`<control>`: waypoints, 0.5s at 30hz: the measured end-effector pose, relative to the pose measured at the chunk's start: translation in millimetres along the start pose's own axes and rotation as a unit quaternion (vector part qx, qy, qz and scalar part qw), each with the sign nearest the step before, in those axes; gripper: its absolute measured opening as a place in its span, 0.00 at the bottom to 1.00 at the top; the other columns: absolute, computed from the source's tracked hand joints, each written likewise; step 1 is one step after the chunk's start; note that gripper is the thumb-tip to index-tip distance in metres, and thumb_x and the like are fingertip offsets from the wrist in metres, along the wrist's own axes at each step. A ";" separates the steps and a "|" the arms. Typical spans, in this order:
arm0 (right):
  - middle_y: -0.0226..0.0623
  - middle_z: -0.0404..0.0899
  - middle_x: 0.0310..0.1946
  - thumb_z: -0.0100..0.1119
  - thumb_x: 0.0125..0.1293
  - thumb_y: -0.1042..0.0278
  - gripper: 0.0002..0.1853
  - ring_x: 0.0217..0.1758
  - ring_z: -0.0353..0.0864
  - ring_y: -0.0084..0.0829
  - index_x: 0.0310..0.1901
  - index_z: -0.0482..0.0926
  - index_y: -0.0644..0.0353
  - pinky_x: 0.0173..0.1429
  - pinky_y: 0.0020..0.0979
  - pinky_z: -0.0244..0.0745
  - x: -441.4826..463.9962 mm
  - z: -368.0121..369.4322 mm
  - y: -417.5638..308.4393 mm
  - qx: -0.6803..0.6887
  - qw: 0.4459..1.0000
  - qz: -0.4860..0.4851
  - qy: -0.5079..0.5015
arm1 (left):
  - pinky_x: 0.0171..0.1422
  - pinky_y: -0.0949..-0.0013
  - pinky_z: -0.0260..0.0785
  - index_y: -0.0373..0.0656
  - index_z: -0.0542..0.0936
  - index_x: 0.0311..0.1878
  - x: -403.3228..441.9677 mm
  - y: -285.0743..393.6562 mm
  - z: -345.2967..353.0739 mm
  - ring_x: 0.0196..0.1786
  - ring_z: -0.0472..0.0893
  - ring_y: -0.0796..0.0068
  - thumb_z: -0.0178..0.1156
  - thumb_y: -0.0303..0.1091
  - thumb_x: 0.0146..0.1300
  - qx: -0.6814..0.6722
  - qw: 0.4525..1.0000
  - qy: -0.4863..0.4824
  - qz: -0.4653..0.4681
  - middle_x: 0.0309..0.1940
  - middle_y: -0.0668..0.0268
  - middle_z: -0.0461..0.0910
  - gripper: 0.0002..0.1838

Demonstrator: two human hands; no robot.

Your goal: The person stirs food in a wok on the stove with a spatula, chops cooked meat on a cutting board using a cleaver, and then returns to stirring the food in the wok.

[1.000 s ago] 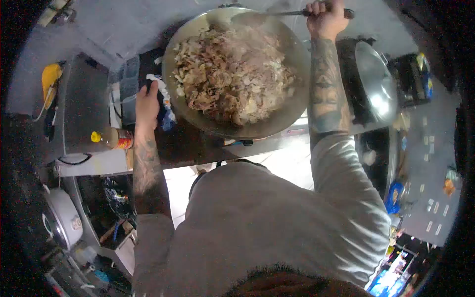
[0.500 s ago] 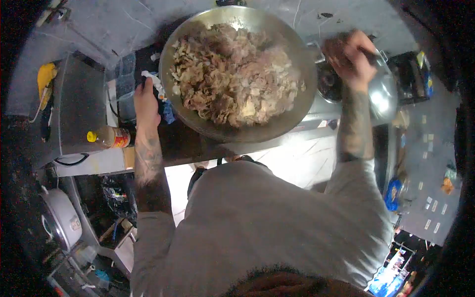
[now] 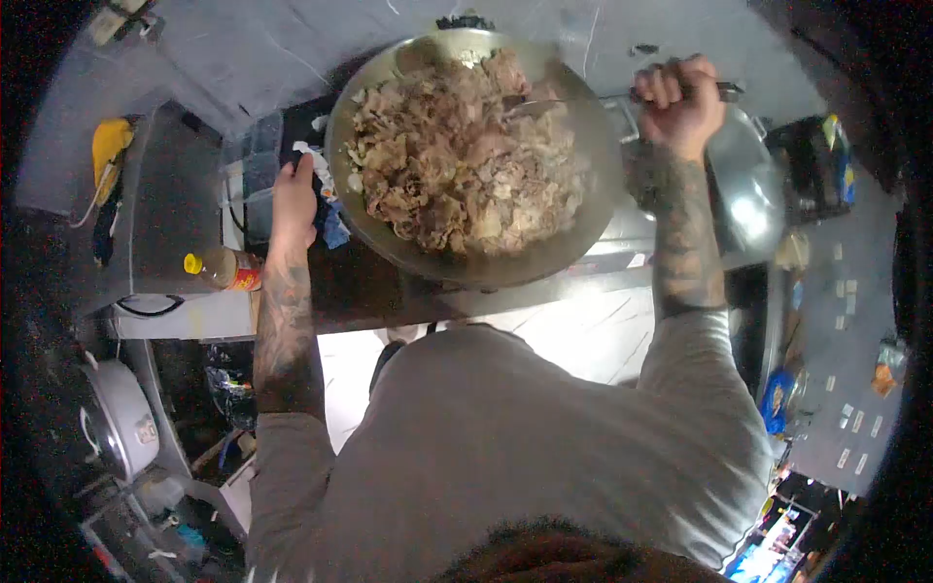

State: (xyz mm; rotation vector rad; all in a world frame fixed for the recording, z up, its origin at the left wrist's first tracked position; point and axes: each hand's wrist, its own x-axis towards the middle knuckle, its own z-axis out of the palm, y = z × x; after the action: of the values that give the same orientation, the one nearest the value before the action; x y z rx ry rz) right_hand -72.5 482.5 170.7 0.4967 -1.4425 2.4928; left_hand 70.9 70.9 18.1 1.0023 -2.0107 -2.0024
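Observation:
A large round pan full of browned, sliced meat takes up the upper middle of the view. My right hand is wrapped round the dark handle of a long utensil, whose far end lies in the meat on the pan's right side. Left of the pan, my left hand is closed at the pan's side, by a white and blue cloth. What its fingers hold is partly hidden; it looks like a dark handle with the cloth.
A shiny metal lid or wok stands right of my right arm. A yellow-capped bottle and a clear plastic container are on the left. A white rice cooker sits at the lower left. The wall runs behind the pan.
The utensil swung right, away from the pan, then came back with its end in the meat. The meat has shifted in the pan. My left hand stays at the pan's left side.

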 end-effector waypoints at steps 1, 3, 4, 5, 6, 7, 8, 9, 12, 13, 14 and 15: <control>0.26 0.48 0.14 0.49 0.61 0.68 0.11 0.18 0.51 0.26 0.23 0.61 0.52 0.30 0.33 0.55 11.4 15.2 -15.5 -0.015 0.999 -0.012 0.050 | 0.59 0.52 0.65 0.42 0.69 0.65 3.4 -0.4 0.0 0.55 0.76 0.68 0.56 0.53 0.68 -0.011 1.000 0.005 0.006 0.53 0.62 0.78 0.30; 0.26 0.48 0.15 0.49 0.63 0.67 0.12 0.19 0.49 0.26 0.23 0.60 0.52 0.30 0.33 0.54 34.4 34.3 -37.1 -0.014 0.997 -0.017 0.070 | 0.59 0.53 0.65 0.42 0.70 0.64 12.5 -11.4 1.8 0.55 0.75 0.68 0.55 0.54 0.69 0.015 0.998 0.068 0.005 0.54 0.63 0.78 0.30; 0.26 0.46 0.17 0.49 0.65 0.66 0.14 0.20 0.46 0.26 0.23 0.59 0.53 0.31 0.33 0.53 50.5 35.4 -37.2 0.009 0.997 -0.027 0.069 | 0.59 0.53 0.65 0.42 0.70 0.64 16.7 -16.5 2.1 0.56 0.75 0.69 0.55 0.54 0.69 0.024 0.996 0.089 0.004 0.54 0.63 0.77 0.29; 0.26 0.46 0.17 0.49 0.65 0.66 0.14 0.20 0.46 0.26 0.23 0.59 0.53 0.31 0.33 0.53 80.7 17.9 -24.8 0.011 0.997 -0.026 0.067 | 0.62 0.54 0.64 0.42 0.68 0.67 22.5 -19.5 -1.9 0.59 0.73 0.66 0.54 0.55 0.68 0.035 0.997 0.066 0.011 0.59 0.60 0.75 0.32; 0.27 0.50 0.16 0.49 0.65 0.66 0.13 0.20 0.51 0.27 0.24 0.61 0.54 0.31 0.34 0.57 119.7 -9.3 -6.4 0.052 0.998 -0.026 0.032 | 0.64 0.55 0.63 0.42 0.66 0.69 27.5 -21.8 -5.8 0.63 0.72 0.63 0.54 0.57 0.68 0.044 0.998 0.044 0.017 0.63 0.58 0.72 0.35; 0.28 0.54 0.15 0.50 0.65 0.66 0.12 0.19 0.56 0.29 0.24 0.63 0.55 0.31 0.35 0.61 145.0 -22.6 7.2 0.092 0.995 -0.026 -0.002 | 0.67 0.56 0.61 0.43 0.63 0.72 29.7 -23.6 -8.5 0.67 0.70 0.59 0.53 0.58 0.68 0.053 0.998 0.021 0.023 0.67 0.56 0.70 0.38; 0.28 0.58 0.16 0.51 0.67 0.64 0.09 0.17 0.58 0.28 0.30 0.67 0.57 0.25 0.33 0.60 146.3 -6.0 21.5 0.052 0.996 -0.055 0.049 | 0.68 0.58 0.61 0.40 0.65 0.71 17.2 -11.9 -5.0 0.68 0.69 0.58 0.52 0.59 0.68 0.097 0.994 0.044 0.023 0.66 0.55 0.71 0.38; 0.27 0.63 0.16 0.52 0.68 0.62 0.09 0.14 0.60 0.26 0.36 0.72 0.59 0.19 0.32 0.59 147.2 13.1 38.1 0.012 0.991 -0.085 0.099 | 0.68 0.58 0.61 0.40 0.65 0.71 4.9 -0.7 -2.7 0.68 0.69 0.58 0.52 0.59 0.68 0.096 0.994 0.046 0.021 0.66 0.55 0.71 0.38; 0.30 0.65 0.16 0.50 0.67 0.63 0.09 0.19 0.65 0.30 0.33 0.70 0.59 0.26 0.36 0.64 167.8 35.5 78.5 -0.021 0.982 -0.040 0.183 | 0.69 0.63 0.60 0.30 0.66 0.68 -3.3 14.2 -3.2 0.67 0.70 0.53 0.53 0.53 0.69 0.097 0.994 0.041 0.039 0.65 0.45 0.70 0.36; 0.33 0.66 0.17 0.49 0.66 0.66 0.09 0.23 0.68 0.33 0.28 0.67 0.57 0.32 0.41 0.70 171.2 38.7 89.5 -0.041 0.976 0.010 0.212 | 0.68 0.60 0.61 0.30 0.68 0.66 5.2 7.3 -8.5 0.66 0.71 0.49 0.53 0.52 0.69 0.187 0.978 0.025 0.087 0.64 0.43 0.70 0.35; 0.36 0.70 0.19 0.49 0.66 0.66 0.08 0.24 0.72 0.35 0.30 0.69 0.59 0.33 0.44 0.72 198.1 2.0 139.6 -0.040 0.983 0.040 0.175 | 0.67 0.58 0.62 0.30 0.69 0.64 13.5 -1.3 -11.6 0.65 0.71 0.46 0.52 0.52 0.70 0.276 0.952 0.010 0.133 0.63 0.41 0.71 0.33; 0.39 0.74 0.21 0.50 0.66 0.66 0.07 0.25 0.75 0.37 0.32 0.70 0.60 0.33 0.47 0.75 225.3 -30.4 179.1 -0.038 0.987 0.068 0.137 | 0.67 0.58 0.62 0.30 0.69 0.64 17.7 -4.5 -8.6 0.65 0.71 0.46 0.52 0.52 0.70 0.273 0.953 0.012 0.135 0.63 0.41 0.71 0.33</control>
State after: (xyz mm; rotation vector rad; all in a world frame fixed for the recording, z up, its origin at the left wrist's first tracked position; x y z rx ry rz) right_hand -347.9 424.6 103.0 0.0381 -1.4978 2.4761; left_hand 63.5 54.7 8.6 0.7613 -2.5876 -1.3176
